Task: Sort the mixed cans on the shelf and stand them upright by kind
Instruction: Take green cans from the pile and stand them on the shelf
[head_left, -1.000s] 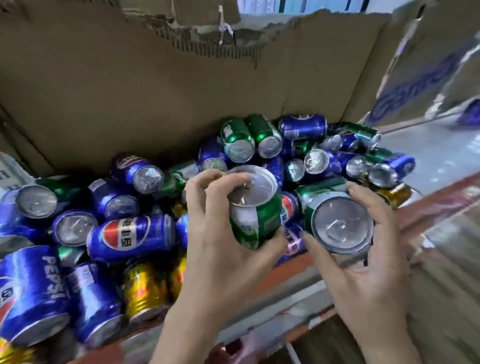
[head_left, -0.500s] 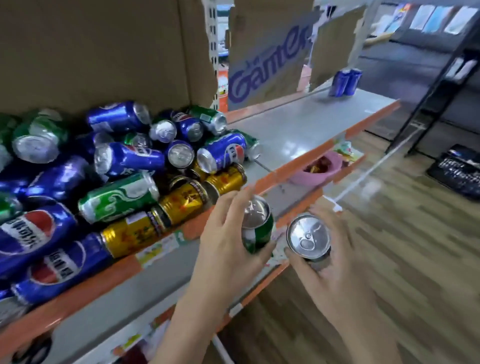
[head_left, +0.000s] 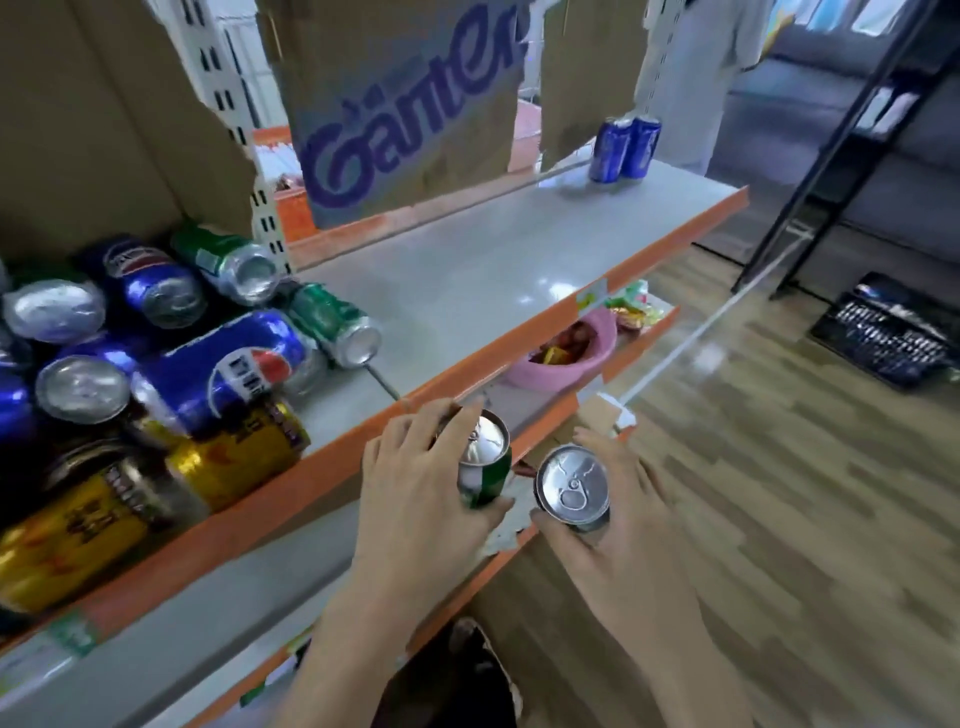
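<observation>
My left hand (head_left: 415, 499) grips a green can (head_left: 485, 467) upright, in front of the shelf's orange front edge (head_left: 519, 343). My right hand (head_left: 618, 525) holds a second can (head_left: 571, 483), of which mostly the silver top shows. A heap of blue, green and gold cans (head_left: 171, 374) lies on its side at the left of the grey shelf (head_left: 467, 270). Two blue cans (head_left: 623, 148) stand upright at the shelf's far right end.
Torn cardboard panels (head_left: 410, 109) with purple lettering back the shelf. A pink bowl (head_left: 566, 353) of snacks sits on the lower shelf. A black metal rack (head_left: 841, 150) and a dark keyboard-like object (head_left: 888, 332) stand on the wooden floor to the right.
Both hands have pulled the two cans out of the heap and toward me. My view has swung right, from the pile to the bare stretch of shelf.
</observation>
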